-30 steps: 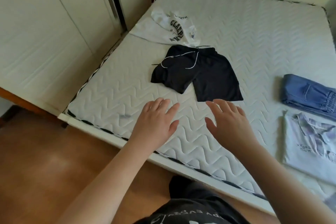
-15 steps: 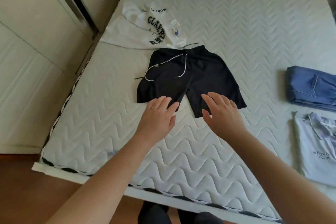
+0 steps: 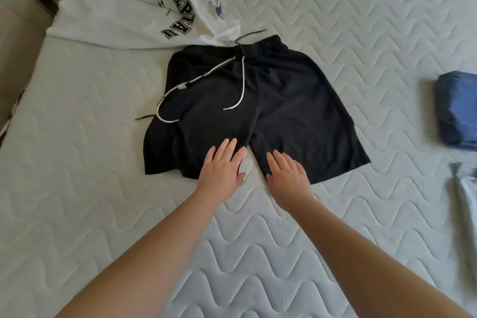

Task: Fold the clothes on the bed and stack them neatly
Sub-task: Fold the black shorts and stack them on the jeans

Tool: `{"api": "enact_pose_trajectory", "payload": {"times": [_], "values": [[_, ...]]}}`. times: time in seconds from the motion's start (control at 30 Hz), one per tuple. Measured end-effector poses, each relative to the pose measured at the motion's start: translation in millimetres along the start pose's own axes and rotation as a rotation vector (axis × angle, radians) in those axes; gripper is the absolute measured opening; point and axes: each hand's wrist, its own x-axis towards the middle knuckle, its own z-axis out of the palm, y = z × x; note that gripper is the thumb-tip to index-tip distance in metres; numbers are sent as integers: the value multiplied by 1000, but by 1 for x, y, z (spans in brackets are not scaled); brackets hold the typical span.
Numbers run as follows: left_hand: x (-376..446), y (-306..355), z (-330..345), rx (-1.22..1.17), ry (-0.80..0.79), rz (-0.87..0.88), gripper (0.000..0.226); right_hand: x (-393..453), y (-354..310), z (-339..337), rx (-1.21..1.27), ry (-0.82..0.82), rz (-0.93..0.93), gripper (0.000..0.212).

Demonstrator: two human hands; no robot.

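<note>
White quilted bed [image 3: 335, 20] carries black shorts [image 3: 271, 100] spread flat at its middle. Left hand [image 3: 222, 168] and right hand [image 3: 286, 175], fingers straight, lie over the leg hems, perhaps touching them.

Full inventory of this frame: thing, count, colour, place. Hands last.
black shorts: 1, black with white drawstrings, spread flat mid-mattress, waistband at the far end
white top: 1, white with black lettering, crumpled at far left, its edge meeting the shorts' waistband
blue garment: 1, blue, folded, right edge of frame
pale garment: 1, light grey-white, lower right edge, mostly cut off
mattress: 1, white quilted, under everything
left hand: 1, fingers straight, over the hem of the shorts' left leg
right hand: 1, fingers straight, over the hem of the right leg
</note>
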Motion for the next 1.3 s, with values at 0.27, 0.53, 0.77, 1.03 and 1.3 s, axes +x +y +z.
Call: {"api": "enact_pose_trajectory", "payload": {"times": [0.27, 0.53, 0.77, 1.03, 1.3], "values": [[53, -17, 123, -11, 138, -71, 79, 79, 15, 127, 15, 219, 58, 66], [56, -19, 139, -7, 208, -20, 74, 85, 21, 145, 22, 303, 18, 60], [57, -26, 146, 39, 197, 45, 58, 86, 24, 147, 29, 281, -12, 55], [58, -28, 147, 47, 208, 71, 55, 84, 24, 146, 103, 308, -11, 52], [36, -4, 124, -15, 118, -88, 53, 75, 21, 131, 218, 313, 49, 49]]}}
